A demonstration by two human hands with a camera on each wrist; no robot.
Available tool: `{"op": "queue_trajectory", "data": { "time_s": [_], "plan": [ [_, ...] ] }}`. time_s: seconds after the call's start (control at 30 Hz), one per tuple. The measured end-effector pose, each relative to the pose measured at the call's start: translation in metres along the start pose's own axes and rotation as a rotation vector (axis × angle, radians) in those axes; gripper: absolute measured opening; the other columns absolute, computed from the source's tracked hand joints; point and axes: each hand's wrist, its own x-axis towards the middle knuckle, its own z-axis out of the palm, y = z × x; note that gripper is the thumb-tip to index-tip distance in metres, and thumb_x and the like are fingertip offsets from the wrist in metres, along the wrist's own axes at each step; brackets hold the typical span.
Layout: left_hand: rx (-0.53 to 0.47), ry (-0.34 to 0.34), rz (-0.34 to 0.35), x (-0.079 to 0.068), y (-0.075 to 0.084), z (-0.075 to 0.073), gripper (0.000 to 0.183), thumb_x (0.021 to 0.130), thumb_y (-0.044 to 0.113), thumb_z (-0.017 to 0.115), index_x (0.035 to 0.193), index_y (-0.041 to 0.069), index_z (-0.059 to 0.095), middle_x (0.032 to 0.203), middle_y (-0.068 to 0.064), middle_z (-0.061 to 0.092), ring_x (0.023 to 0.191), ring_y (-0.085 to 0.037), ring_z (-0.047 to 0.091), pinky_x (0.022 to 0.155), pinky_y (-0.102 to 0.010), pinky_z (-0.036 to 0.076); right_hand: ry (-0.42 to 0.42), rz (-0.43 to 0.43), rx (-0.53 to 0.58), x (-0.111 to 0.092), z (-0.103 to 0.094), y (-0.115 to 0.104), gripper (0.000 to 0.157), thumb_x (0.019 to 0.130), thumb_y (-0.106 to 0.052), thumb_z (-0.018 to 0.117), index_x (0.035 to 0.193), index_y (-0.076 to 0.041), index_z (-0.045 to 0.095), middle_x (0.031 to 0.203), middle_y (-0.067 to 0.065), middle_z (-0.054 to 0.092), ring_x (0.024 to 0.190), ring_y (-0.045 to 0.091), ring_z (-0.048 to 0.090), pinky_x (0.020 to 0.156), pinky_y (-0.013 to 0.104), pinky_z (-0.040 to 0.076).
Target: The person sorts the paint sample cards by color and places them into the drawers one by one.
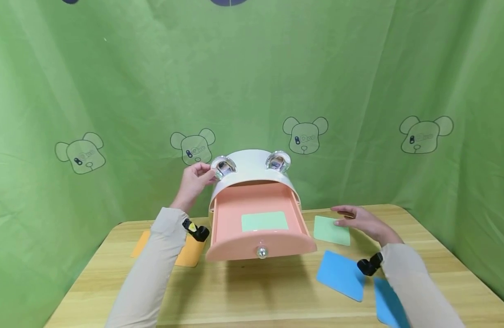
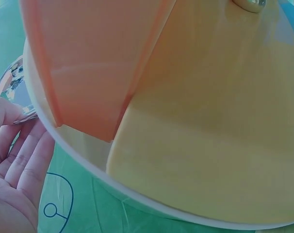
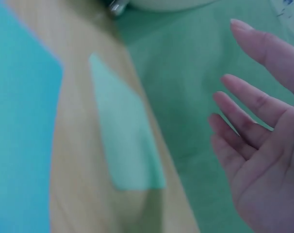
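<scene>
Centrally, a white housing (image 1: 252, 165) stands on the worktop (image 1: 100, 291), its pink drawer (image 1: 243, 198) pulled out. One pale green card (image 1: 265, 221) lies flat inside the drawer, behind the front panel with its clear round knob (image 1: 262, 252). The left hand (image 1: 194, 180) pinches the rim of the left silver eye (image 1: 225, 166) between thumb and fingers; the matching right silver eye (image 1: 278, 161) is free. The right hand (image 1: 364, 223) is open, fingers loosely bent, above a second green card (image 1: 329, 233) on the worktop; the right wrist view shows it apart from that card. Near it lie two blue cards (image 1: 342, 275), the nearer partly under the right sleeve (image 1: 415, 287). Orange card material (image 1: 190, 255) shows either side of the left sleeve (image 1: 147, 273); cannot tell whether one piece or two. In the left wrist view, a yellow panel (image 2: 210, 145) sits beside the drawer, its metal knob (image 2: 251, 4) cut off by the top edge.
</scene>
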Motion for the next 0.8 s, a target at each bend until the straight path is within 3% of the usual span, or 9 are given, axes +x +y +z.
{"op": "queue_trajectory", "data": {
  "time_s": [0.27, 0.5, 0.8],
  "plan": [
    [-0.004, -0.005, -0.002, 0.001, -0.001, -0.001, 0.010, 0.088, 0.001, 0.060, 0.097, -0.001, 0.057, 0.087, -0.003, 0.065, 0.073, -0.011, 0.063, 0.075, -0.023, 0.057, 0.010, 0.084, -0.122, 0.004, 0.004, 0.029, 0.081, 0.084, -0.037, 0.069, 0.143, 0.002, 0.030, 0.147, 0.032, 0.022, 0.132, 0.054, 0.018, 0.102, 0.072, 0.022],
    [-0.035, -0.008, 0.005, 0.003, -0.003, -0.001, 0.009, 0.087, -0.001, 0.060, 0.095, -0.001, 0.057, 0.085, -0.002, 0.066, 0.075, -0.015, 0.064, 0.076, -0.024, 0.058, -0.004, 0.115, -0.088, 0.002, 0.008, 0.052, 0.091, 0.083, -0.032, 0.071, 0.146, 0.005, 0.017, 0.150, 0.033, 0.010, 0.135, 0.054, 0.009, 0.106, 0.070, 0.016],
    [-0.057, -0.015, 0.012, 0.005, -0.005, -0.002, 0.009, 0.087, -0.001, 0.060, 0.095, -0.001, 0.057, 0.084, -0.001, 0.066, 0.075, -0.015, 0.064, 0.077, -0.026, 0.058, -0.001, 0.117, -0.082, -0.003, 0.009, 0.055, 0.094, 0.080, -0.027, 0.074, 0.147, 0.004, 0.016, 0.149, 0.035, 0.007, 0.134, 0.056, 0.005, 0.104, 0.073, 0.014]
  ]
}}
